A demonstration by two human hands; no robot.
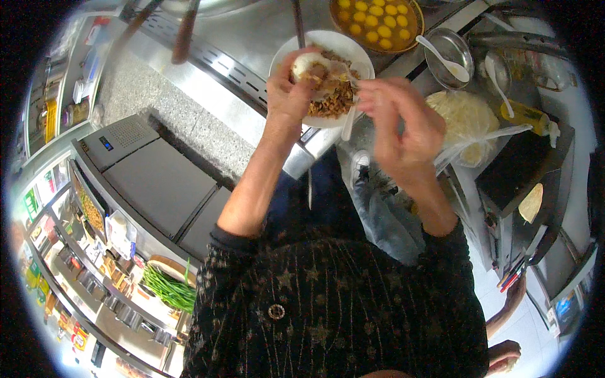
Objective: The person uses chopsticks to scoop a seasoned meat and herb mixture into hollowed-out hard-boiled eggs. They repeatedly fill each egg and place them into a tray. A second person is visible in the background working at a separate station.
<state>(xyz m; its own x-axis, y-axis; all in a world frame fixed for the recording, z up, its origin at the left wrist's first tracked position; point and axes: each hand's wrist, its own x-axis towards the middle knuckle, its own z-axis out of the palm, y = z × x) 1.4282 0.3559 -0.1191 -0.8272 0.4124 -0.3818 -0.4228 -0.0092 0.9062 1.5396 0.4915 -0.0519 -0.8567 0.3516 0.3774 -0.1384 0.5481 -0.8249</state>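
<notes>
My left hand [292,97] is cupped over a white plate [279,52]. In its fingers rests a round white piece of food [309,64], perhaps dough, with brownish filling on its near side. My right hand [409,120], blurred by motion, has its fingertips drawn together at the plate's right side. Something thin and pale shows at those fingertips; whether they grip it is unclear. Brown minced filling [331,105] covers part of the plate. The white handle of a spoon [349,124] juts over the plate's near right rim.
Beyond the plate stands a bowl of egg yolks [375,23]. To the right are a metal bowl [435,59] with a white spoon [446,59], a plastic bag of pale food [461,118] and a dark box [520,165]. Another person's hand [516,288] is at lower right.
</notes>
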